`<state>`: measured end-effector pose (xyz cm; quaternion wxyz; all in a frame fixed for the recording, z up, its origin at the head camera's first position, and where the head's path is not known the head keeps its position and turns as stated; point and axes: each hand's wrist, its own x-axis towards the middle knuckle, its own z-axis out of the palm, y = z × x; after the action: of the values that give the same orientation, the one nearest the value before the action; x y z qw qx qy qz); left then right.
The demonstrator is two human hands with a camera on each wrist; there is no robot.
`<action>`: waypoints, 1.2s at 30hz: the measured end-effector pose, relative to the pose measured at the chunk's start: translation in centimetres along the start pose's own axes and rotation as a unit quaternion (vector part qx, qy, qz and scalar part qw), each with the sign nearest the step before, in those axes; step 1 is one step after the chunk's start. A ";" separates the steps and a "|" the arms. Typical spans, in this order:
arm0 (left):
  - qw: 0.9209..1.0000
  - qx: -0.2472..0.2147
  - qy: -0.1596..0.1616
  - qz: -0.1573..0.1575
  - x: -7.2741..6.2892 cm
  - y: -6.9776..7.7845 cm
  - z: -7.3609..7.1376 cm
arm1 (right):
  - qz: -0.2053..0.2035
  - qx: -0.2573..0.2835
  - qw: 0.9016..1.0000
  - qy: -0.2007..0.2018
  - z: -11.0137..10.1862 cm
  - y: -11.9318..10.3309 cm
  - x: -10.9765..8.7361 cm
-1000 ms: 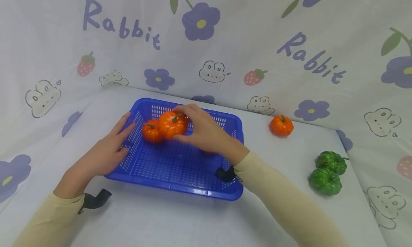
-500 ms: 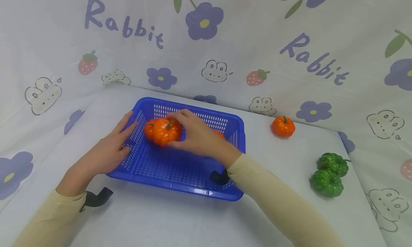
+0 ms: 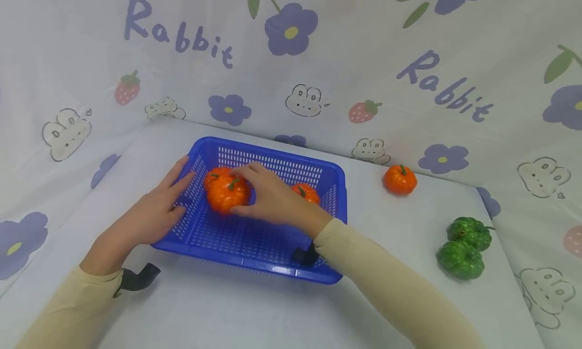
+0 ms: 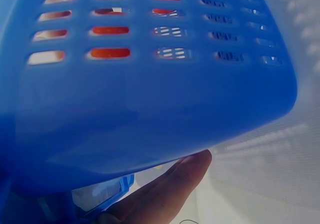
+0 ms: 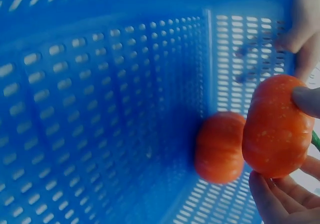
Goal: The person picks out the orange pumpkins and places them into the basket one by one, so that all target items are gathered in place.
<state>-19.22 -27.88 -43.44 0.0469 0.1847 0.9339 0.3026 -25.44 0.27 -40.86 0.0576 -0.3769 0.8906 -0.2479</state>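
Note:
My right hand (image 3: 277, 200) grips a small orange pumpkin (image 3: 226, 195) between thumb and fingers, inside the blue plastic basket (image 3: 243, 264). The held pumpkin (image 5: 277, 129) looks raised off the basket floor in the right wrist view. Just behind it, a second orange pumpkin (image 5: 220, 151) sits in the basket corner. A third orange pumpkin (image 3: 306, 192) lies at the basket's right side, partly hidden by my right hand. My left hand (image 3: 152, 215) rests against the basket's left side with fingers extended; a fingertip (image 4: 197, 161) shows at the rim in the left wrist view.
On the white table (image 3: 218, 308), right of the basket, stands another orange pumpkin (image 3: 400, 180). Two green pumpkin-like vegetables, one behind (image 3: 470, 233) and one in front (image 3: 461, 260), lie together near the right table edge. A printed curtain (image 3: 332, 46) hangs behind.
My right hand has moved slightly left and down towards me with the pumpkin. The pumpkin at the basket's right has come into clearer view. My left hand stays at the basket's side.

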 end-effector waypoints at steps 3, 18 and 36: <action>1.000 -0.001 -0.001 0.000 0.1 0.0 -0.1 | -0.006 0.001 1.000 -0.004 0.3 -0.1 0.1; 1.000 -0.004 -0.002 -0.008 -0.2 0.2 -0.3 | -0.027 -0.005 0.999 -0.040 1.4 -0.3 0.4; 1.000 -0.001 0.001 -0.007 -0.1 -0.2 -0.1 | -0.042 -0.005 0.996 -0.075 2.7 -0.4 0.6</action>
<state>-19.18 -28.15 -43.52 0.0486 0.1778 0.9351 0.3028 -24.86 -1.49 -42.95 0.1116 -0.4321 0.8683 -0.2164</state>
